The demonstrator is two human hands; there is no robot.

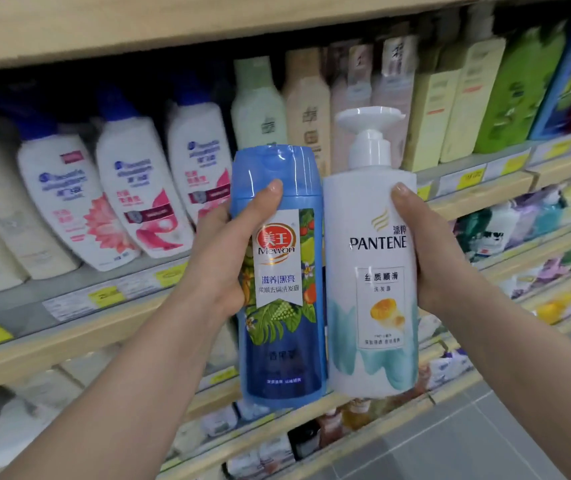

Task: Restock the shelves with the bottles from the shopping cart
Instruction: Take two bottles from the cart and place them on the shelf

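Left hand (220, 261) has its grip curled round the blue Mewon shampoo bottle (279, 271), right hand (433, 258) wraps the white Pantene pump bottle (372, 258), both upright and touching side by side. They're up in front of the shelf (69, 337), where Head & Shoulders bottles (131, 188) lean in a row.

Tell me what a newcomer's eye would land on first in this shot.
Two bottles held up side by side at the centre, touching: the left hand grips a blue Mewon bottle, and the right hand grips a white Pantene pump bottle. Behind them on the left, a row of white bottles with blue caps leans on the wooden shelf.
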